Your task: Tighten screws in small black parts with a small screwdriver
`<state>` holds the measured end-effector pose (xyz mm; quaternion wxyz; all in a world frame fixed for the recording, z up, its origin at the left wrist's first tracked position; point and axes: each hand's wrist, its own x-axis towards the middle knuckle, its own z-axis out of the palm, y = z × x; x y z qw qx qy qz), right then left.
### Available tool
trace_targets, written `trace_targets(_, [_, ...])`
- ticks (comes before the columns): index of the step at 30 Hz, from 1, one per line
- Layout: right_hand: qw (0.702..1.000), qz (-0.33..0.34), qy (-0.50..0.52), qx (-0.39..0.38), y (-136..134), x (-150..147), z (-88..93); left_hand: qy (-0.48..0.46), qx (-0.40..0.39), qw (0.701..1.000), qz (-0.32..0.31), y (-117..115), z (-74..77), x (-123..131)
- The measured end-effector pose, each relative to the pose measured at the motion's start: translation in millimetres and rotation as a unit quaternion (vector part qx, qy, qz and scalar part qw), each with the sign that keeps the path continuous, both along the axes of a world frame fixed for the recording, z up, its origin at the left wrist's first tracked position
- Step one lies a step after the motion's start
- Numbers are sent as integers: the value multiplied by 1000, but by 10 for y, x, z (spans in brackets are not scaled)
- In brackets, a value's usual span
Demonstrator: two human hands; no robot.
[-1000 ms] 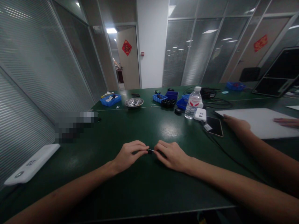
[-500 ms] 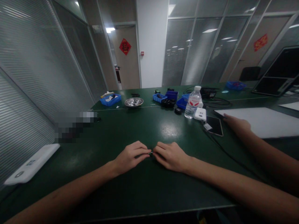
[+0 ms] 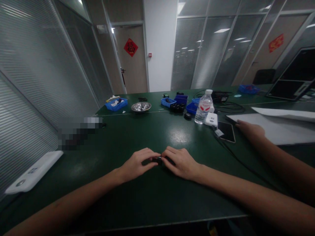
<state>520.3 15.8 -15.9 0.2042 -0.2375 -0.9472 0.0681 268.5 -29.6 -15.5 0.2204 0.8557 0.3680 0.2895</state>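
In the head view my left hand [image 3: 139, 163] and my right hand [image 3: 181, 163] meet above the green table [image 3: 118, 203]. Between their fingertips is a small dark piece [image 3: 158, 159] with a shiny light edge. It is too small and shadowed to name. My right thumb and fingers are pinched together at its right end. On the left, my thumb and forefinger stand a little apart, around the piece's other end. The fingers hide part of it.
A metal bowl [image 3: 141, 107], blue trays [image 3: 116, 104] and a water bottle [image 3: 204, 106] stand farther back. Beside the bottle lie a white power bank [image 3: 211, 119] and a phone [image 3: 226, 131]. At right, another person's hand [image 3: 252, 131] rests by white paper [image 3: 278, 126].
My left thumb and forefinger have spread a little, and the piece shows darker between them, where it looked greenish before. At right, a sheet of paper has lifted.
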Motion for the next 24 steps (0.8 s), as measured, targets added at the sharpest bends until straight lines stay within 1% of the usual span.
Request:
trace_targets(4, [999, -24, -31, 3, 57, -1, 3, 24, -36, 999, 23, 35, -18, 10])
trace_targets(9, [995, -35, -86, 41, 102, 16, 22, 63, -18, 998, 22, 65, -29, 37])
trace_targets(12, [991, -38, -111, 63, 109, 34, 39, 73, -18, 997, 33, 59, -20, 52])
trace_targets(17, [987, -71, -126, 63, 154, 56, 16, 68, -33, 996, 55, 33, 10, 46])
trace_targets(19, [986, -93, -122, 62, 183, 62, -5, 68, -30, 996, 44, 16, 39, 38])
trace_targets(21, [985, -110, -117, 58, 210, 68, -20, 73, -28, 997, 15, -3, 78, 32])
trace_targets(24, [986, -116, -111, 47, 234, 77, -28, 86, -28, 995, -30, -24, 132, 24])
